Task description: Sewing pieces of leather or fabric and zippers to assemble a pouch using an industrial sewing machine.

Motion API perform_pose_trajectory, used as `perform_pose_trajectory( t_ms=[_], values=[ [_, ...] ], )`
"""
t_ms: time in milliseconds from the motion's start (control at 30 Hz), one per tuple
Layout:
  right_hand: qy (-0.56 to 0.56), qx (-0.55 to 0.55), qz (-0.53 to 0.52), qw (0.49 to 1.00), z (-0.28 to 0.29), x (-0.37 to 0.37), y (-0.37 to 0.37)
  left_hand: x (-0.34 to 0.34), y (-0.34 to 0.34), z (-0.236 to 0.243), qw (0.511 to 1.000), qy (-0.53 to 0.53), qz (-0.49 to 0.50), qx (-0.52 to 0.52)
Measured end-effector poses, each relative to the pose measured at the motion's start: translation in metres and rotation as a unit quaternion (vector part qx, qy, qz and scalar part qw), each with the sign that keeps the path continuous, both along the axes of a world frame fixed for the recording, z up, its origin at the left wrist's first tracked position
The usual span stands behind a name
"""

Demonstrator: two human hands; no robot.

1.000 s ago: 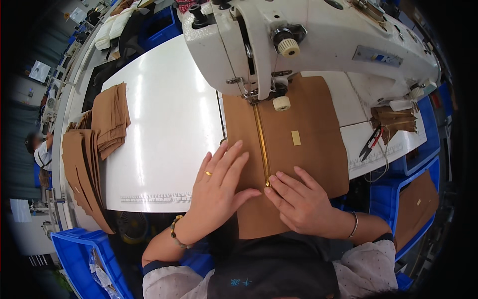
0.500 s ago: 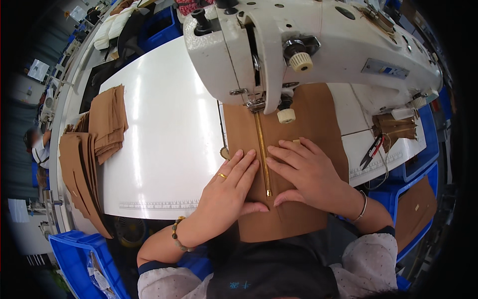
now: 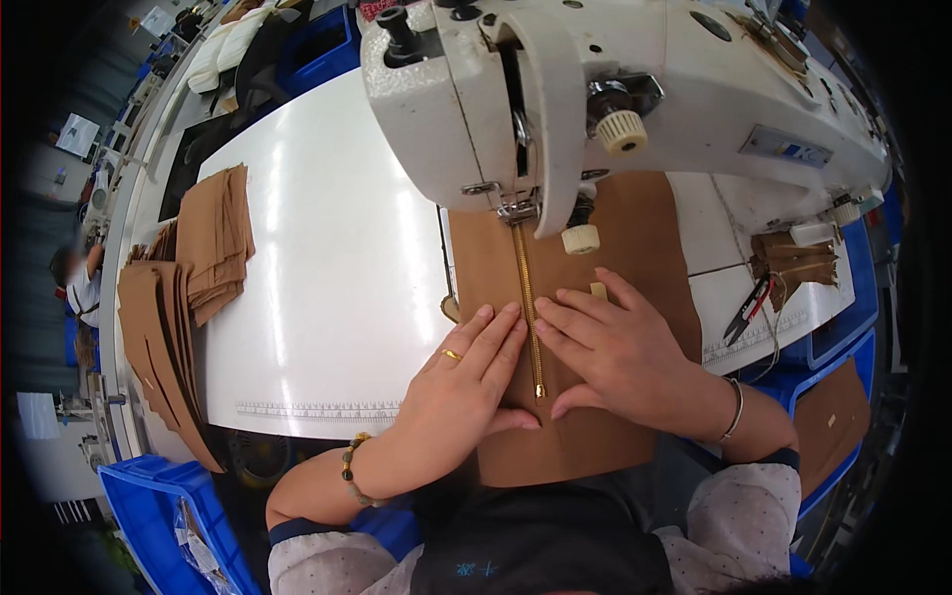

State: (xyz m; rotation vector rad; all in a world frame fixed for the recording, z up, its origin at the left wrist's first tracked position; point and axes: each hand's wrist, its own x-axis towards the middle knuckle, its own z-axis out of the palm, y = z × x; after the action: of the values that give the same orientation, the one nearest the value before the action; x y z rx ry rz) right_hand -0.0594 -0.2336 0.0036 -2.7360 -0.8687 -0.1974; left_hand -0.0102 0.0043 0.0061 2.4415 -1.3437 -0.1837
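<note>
A brown fabric panel [image 3: 595, 426] lies under the needle area of a white sewing machine [image 3: 416, 109] and hangs over the table's near edge. Down its middle runs a gold metal zipper [image 3: 529, 288], its slider [image 3: 540, 391] at the near end and its far end beneath the presser foot [image 3: 518, 210]. Flat on the fabric left of the zipper rests my left hand [image 3: 461, 382], fingers stretched toward the machine. My right hand [image 3: 625, 357] lies spread on the zipper's right side, fingertips close to the teeth. Both thumbs point inward below the slider.
Stacks of brown fabric pieces [image 3: 213, 238] lie on the left of the white table [image 3: 317, 248]. Red-and-black thread snips [image 3: 749, 309] sit at the right beside a brown bundle [image 3: 798, 266]. Blue bins [image 3: 178, 496] stand at both sides. Another person sits far left.
The view has shifted slightly, so the machine appears a little further right. Both hands keep nearly the same place on the fabric, and the zipper still runs under the foot.
</note>
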Motion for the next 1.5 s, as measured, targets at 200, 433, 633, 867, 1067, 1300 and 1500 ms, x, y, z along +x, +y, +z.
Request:
perform_pose_trajectory(
  t_ms=[200, 433, 633, 867, 1067, 1300, 1500],
  values=[
    [0.005, -0.009, 0.004, 1.000, 0.002, 0.000, 0.000, 0.000, -0.001, -0.001, 1.000, 0.001, 0.006, -0.020],
    [0.019, -0.027, 0.009, 0.999, 0.004, 0.001, 0.000, 0.002, -0.001, 0.000, 0.999, -0.031, -0.012, 0.005],
    [0.004, -0.031, 0.009, 0.999, 0.004, 0.005, 0.000, 0.008, -0.004, 0.000, 0.999, -0.050, -0.018, -0.009],
    [-0.013, -0.032, -0.018, 0.999, -0.003, 0.022, -0.005, 0.030, -0.010, -0.003, 0.998, -0.069, -0.003, -0.009],
    [-0.007, -0.024, -0.025, 0.999, -0.005, 0.042, -0.011, 0.049, -0.017, -0.002, 0.998, -0.064, 0.008, -0.003],
    [-0.034, 0.012, -0.037, 0.999, -0.008, 0.060, -0.017, 0.067, -0.024, -0.006, 0.998, -0.045, 0.023, -0.034],
    [-0.034, 0.056, -0.026, 0.998, -0.007, 0.065, -0.019, 0.072, -0.025, -0.007, 0.997, -0.050, 0.023, -0.051]
  ],
)
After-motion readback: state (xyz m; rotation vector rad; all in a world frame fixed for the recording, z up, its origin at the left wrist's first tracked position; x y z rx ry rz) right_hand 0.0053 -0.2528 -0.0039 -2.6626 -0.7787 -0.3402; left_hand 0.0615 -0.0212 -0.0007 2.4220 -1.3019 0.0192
